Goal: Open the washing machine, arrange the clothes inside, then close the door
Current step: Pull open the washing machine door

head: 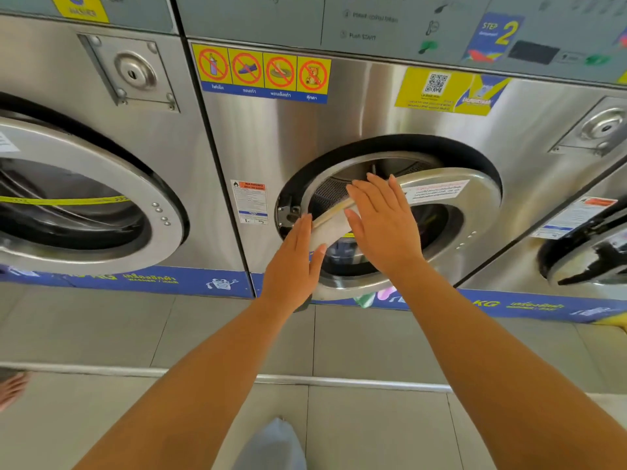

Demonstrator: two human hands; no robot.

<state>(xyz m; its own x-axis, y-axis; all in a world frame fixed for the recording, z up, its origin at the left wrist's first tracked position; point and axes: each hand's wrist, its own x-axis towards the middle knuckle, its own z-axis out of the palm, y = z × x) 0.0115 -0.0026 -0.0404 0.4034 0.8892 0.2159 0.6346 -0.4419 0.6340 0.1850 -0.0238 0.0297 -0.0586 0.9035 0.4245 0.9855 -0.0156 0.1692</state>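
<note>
The middle washing machine [356,123] is steel-fronted, and its round steel door [454,205] stands ajar, hinged on the right, with a gap at the left showing the perforated drum [330,193]. Dark blue clothes [342,251] show low in the gap. My right hand [380,222] lies flat, fingers spread, on the door's outer face near its left rim. My left hand [293,262] is flat too, fingers together, touching the door's left edge from the side. Neither hand grips anything.
A shut washer [78,205] stands at the left and another machine [583,239] at the right. Grey floor tiles [101,334] and a metal floor strip [356,381] lie below. A knee in light fabric [274,442] shows at the bottom. Someone's bare foot [12,388] sits at the left edge.
</note>
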